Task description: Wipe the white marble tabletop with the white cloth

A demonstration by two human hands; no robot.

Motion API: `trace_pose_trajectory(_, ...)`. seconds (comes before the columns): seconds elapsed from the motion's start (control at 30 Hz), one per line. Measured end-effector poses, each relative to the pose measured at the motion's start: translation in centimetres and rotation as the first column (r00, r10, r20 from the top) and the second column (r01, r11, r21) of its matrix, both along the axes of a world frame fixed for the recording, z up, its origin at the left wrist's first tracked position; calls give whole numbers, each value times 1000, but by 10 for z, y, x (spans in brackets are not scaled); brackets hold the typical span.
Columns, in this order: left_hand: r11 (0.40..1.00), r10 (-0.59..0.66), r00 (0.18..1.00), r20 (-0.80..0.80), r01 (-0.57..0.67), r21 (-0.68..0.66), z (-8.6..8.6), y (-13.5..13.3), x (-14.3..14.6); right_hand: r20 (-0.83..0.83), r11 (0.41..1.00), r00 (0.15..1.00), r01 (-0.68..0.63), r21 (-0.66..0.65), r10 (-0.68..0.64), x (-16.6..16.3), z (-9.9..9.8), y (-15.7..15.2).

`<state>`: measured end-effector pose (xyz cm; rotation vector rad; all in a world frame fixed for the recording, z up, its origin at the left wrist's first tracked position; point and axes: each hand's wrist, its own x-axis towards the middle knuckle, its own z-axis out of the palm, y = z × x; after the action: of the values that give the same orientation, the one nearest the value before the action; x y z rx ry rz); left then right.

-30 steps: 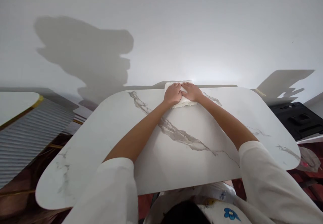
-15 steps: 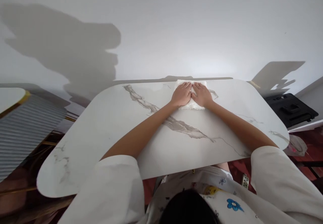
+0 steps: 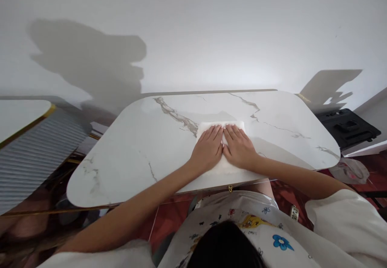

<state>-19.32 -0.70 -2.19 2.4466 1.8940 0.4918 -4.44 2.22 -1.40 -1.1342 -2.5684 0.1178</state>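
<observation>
A white folded cloth [image 3: 220, 126] lies on the white marble table [image 3: 151, 139], close to the table's near edge. My left hand [image 3: 208, 149] and my right hand [image 3: 240, 147] lie flat on it side by side, fingers stretched out and pointing away from me. The hands cover most of the cloth; only its far strip and a bit between the hands show.
A white wall rises right behind the table. A ribbed grey panel with a gold rim [image 3: 33, 147] stands at the left. A black case [image 3: 347, 127] sits at the right, with a crumpled bag [image 3: 347, 170] below it. The floor underneath is red-brown.
Both hands have slid the cloth from the table's far edge back toward me, to near the front edge. My arms have drawn in.
</observation>
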Motion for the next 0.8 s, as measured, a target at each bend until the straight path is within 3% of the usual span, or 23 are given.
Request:
trace_pose_trajectory(0.17, 999, 33, 999, -8, -33, -14, -1, -46, 18, -10, 995, 995, -104, -11, 104, 20, 1, -36)
trace_pose_trajectory(0.33, 999, -29, 998, 54, 31, -39, -2, -48, 48, 23, 997, 996, -81, 17, 80, 53, 1, -42)
trace_pose_trajectory(0.57, 990, -135, 984, 113, 139, -23, 1, 6, 81, 82, 999, 996, 20, 38, -23, 86, -2, 2)
trace_pose_trajectory(0.8, 991, -120, 990, 77, 125, -57, 1, 86, 73, 122, 998, 992, 23, 50, -29, 73, -1, 79)
